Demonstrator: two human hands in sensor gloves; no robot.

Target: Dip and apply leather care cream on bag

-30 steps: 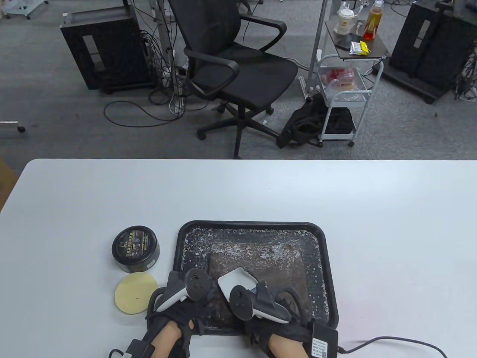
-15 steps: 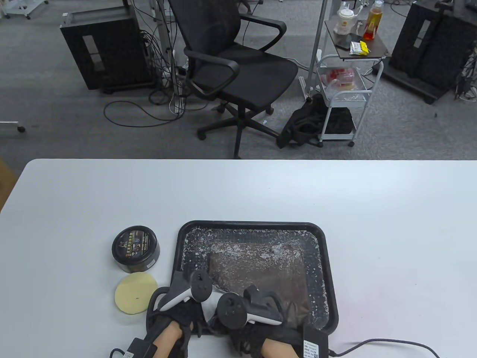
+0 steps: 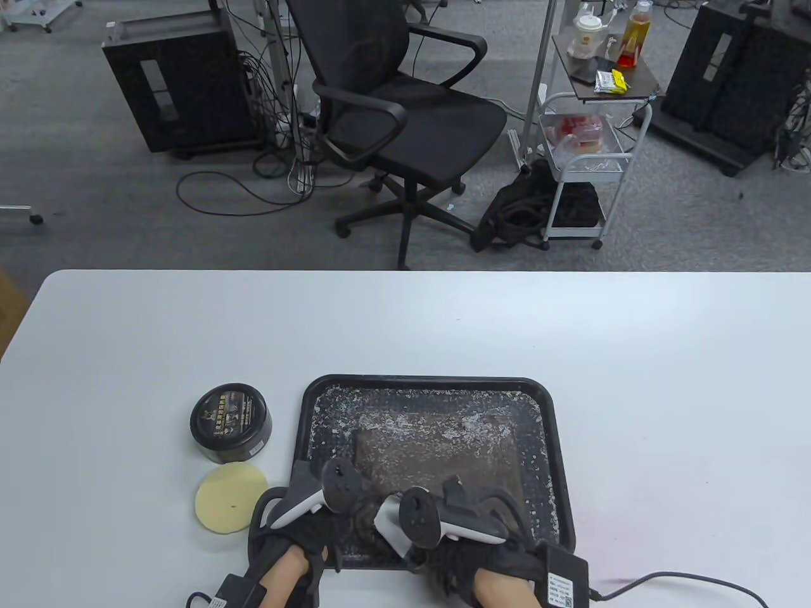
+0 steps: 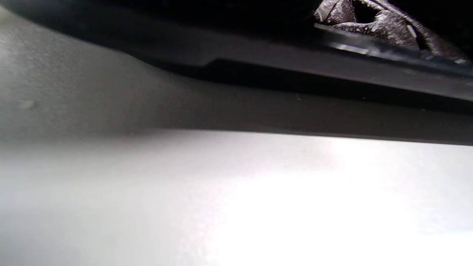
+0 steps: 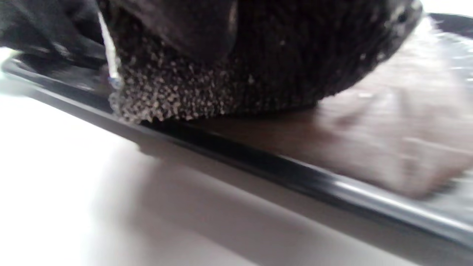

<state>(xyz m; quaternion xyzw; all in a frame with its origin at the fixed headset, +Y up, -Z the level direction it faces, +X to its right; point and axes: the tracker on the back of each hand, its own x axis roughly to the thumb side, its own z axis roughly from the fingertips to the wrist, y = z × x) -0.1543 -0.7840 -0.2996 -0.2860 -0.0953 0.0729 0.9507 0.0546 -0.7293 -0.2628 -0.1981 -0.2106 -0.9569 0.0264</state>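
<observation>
Nearest me, my left hand [image 3: 320,529] in its black sensor glove sits over the near-left corner of the black rectangular plastic tray [image 3: 557,456], and my right hand [image 3: 456,548] sits just beside it at the tray's near edge; both carry white-and-black trackers on their backs. From above the trackers hide the fingers, so I cannot tell whether my left hand's are curled or spread, or what they touch. In the right wrist view my right hand's dotted glove fabric [image 5: 221,74] presses down onto the flat brown leather bag [image 3: 437,449] lying in the tray, though its grip on anything is not clear; a white object [image 3: 388,522] shows between the two trackers. The bag and the tray floor around it are speckled with pale flecks. Left of the tray on the white table [image 3: 633,354] lies a round pale yellow sponge pad [image 3: 229,498], and just beyond it stands the round black tin of leather care cream [image 3: 231,421], its lid on, apart from both hands. Past the table's far edge I see a black mesh office chair [image 3: 393,120] and a small white wheeled cart [image 3: 586,158] on grey carpet.
</observation>
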